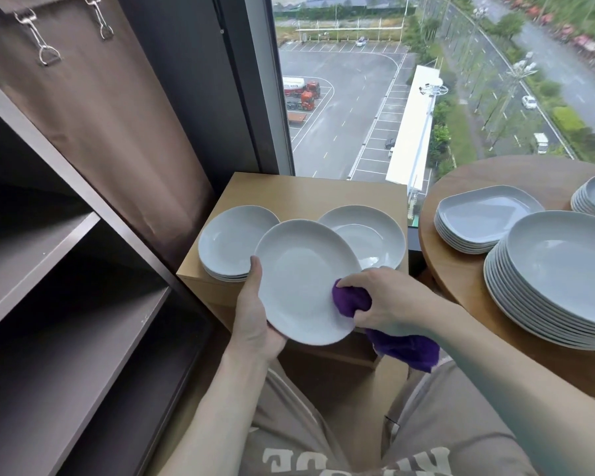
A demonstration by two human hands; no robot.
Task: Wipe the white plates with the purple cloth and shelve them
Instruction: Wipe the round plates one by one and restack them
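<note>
The left hand (255, 314) gripped the white plate (303, 280) at its left rim, thumb on top, holding it above the small tabletop (310, 190). The right hand (389, 300) clutched the bunched purple cloth (351, 300), pressing it against the plate's right side.

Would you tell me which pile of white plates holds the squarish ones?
The smaller pile at the round table's back: rounded-square plates, unlike the round pile before it.
</note>
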